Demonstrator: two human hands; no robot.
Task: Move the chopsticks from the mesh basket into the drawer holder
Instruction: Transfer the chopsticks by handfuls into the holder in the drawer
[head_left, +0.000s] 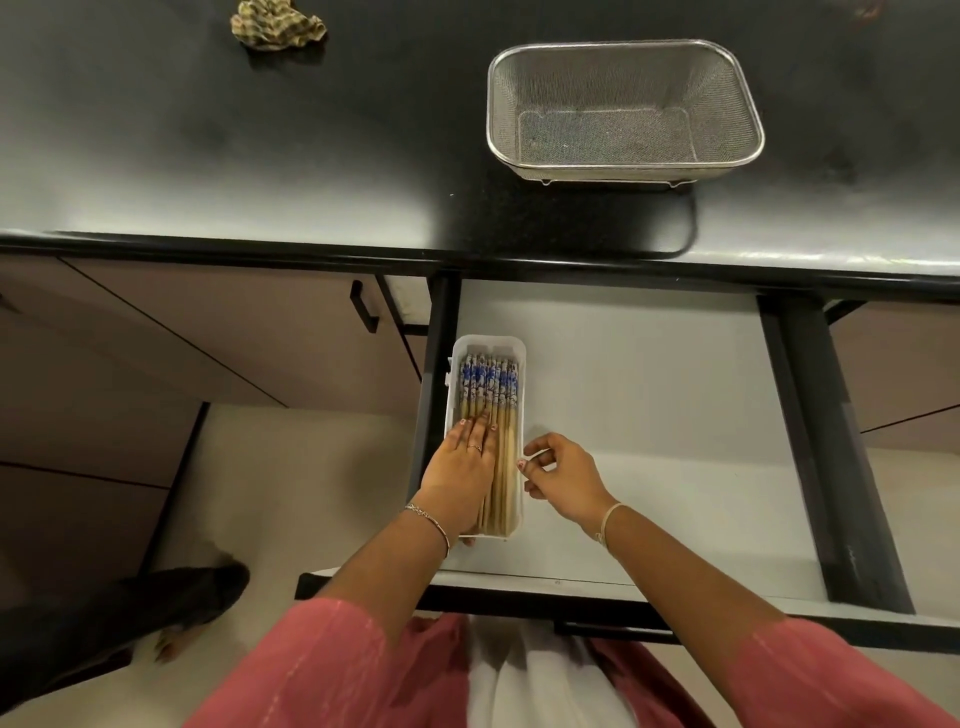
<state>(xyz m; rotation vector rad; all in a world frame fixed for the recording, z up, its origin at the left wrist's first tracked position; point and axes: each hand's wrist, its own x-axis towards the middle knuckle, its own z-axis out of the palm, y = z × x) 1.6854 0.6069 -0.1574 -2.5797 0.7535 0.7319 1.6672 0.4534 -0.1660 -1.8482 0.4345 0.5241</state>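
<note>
Chopsticks (491, 379) lie in the white holder (488, 340) at the left of the open drawer (649, 415), left hand (462, 467) flat on them with fingers straight, right hand (563, 480) loosely curled at the holder's right wall, pinch unclear, mesh basket (597, 83) up on the counter (260, 156).

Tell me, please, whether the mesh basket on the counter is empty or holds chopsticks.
Empty: the mesh basket shows its bare floor, nothing in it. The chopsticks lie in the white holder in the open drawer.
</note>
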